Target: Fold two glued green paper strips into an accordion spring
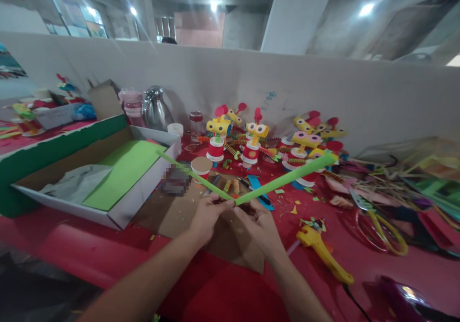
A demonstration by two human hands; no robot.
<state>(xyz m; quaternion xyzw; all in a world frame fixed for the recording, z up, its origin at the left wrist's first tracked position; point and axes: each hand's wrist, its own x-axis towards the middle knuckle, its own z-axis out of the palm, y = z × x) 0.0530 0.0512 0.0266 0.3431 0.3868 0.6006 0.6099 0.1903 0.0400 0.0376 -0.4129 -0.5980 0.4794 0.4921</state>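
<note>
My left hand (pixel 209 212) and my right hand (pixel 256 219) meet over the middle of the table, fingertips pinched together. Between them they hold green paper strips (pixel 287 182) that join at my fingers in a V. One arm of the V slants up to the left, the other, which looks broader, up to the right. Beneath my hands lies a brown cardboard sheet (pixel 239 252). Just beyond my fingers are small folded paper springs (pixel 232 186) and a paper cup (pixel 201 166) with a brown top. A blue strip (pixel 259 190) lies beside my right hand.
Several paper-cup figures (pixel 251 144) stand along the back wall. At left is a white box (pixel 118 216) with green paper (pixel 125 168). A yellow glue gun (pixel 323 252), scissors (pixel 381 231) and paper scraps lie at right. A steel jug (pixel 158 109) stands behind.
</note>
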